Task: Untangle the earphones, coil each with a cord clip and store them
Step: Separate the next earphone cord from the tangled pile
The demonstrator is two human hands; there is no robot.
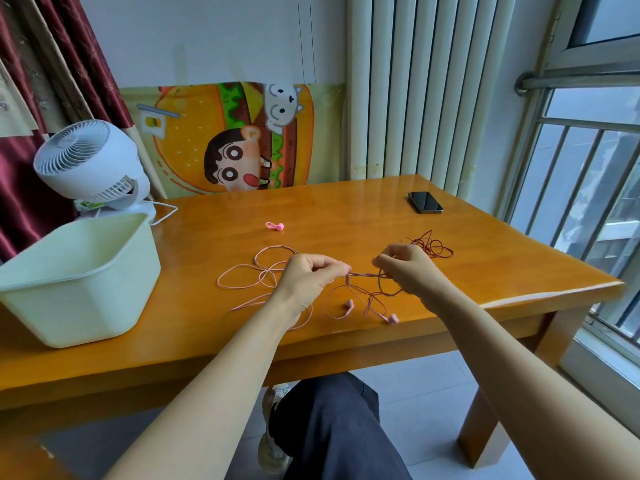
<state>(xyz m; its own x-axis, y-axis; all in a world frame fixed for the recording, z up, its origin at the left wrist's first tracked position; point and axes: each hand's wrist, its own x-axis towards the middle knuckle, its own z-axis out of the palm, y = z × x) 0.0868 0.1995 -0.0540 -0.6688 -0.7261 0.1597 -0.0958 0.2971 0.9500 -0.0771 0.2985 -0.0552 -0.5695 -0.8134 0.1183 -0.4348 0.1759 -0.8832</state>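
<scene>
Both of my bare forearms reach out over a knee in dark trousers and across the near edge of the bench (346, 209), drawing together toward its middle. My left grip (308, 275) has its fingers curled, thumb and forefinger pinching the left end of a twisted stretch of cord (367, 274). My right grip (405, 268) faces it with fingers bunched, pinching the same stretch at its other end. The two grips are near each other but apart, with the twist drawn between them. Whether it clears the wood I cannot tell. The pink earphones (242, 275) spread in loose loops on the bench to the left of my left wrist and under it, and their two earbuds (349, 303) lie nearer the front edge, below the grips. The dark red earphones (433, 245) sit in a small tangled heap just behind my right grip, and a strand runs down into the twist, where both colours are wound together. A pink cord clip (275, 226) lies alone farther back, well apart from the cords. At the left end stands a pale green tub (86, 271), with a white fan (90, 164) behind it. A dark phone (425, 202) lies flat near the far right corner.
</scene>
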